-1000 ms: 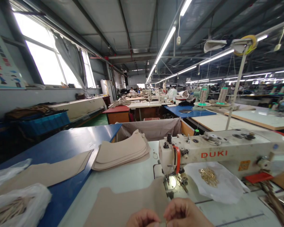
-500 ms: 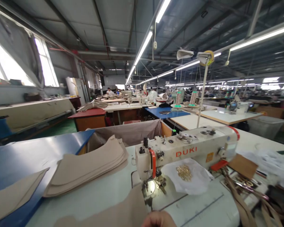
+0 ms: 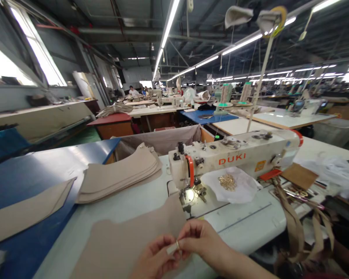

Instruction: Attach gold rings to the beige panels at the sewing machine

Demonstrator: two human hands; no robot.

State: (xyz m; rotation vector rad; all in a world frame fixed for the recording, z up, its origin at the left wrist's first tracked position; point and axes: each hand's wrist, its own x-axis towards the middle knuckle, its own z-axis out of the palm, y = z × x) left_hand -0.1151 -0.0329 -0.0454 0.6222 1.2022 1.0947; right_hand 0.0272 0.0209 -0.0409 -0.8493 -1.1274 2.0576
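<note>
My left hand pinches a short beige strip over the table's front edge. Touching it from the right, my right hand pinches a small gold-coloured ring at the strip's end. Beneath and to the left of the hands lies a large beige panel, its upper end by the needle area of the sewing machine. A white sheet on the machine bed bears a pile of small gold rings.
Stacked beige panels lie at the left, with more panels on the blue table. Beige straps, scissors and a brown piece are at the right. A thread stand rises behind the machine.
The view has tilted down. My left hand has come into view, and more of my right hand shows. The strip and the ring between my hands are now visible.
</note>
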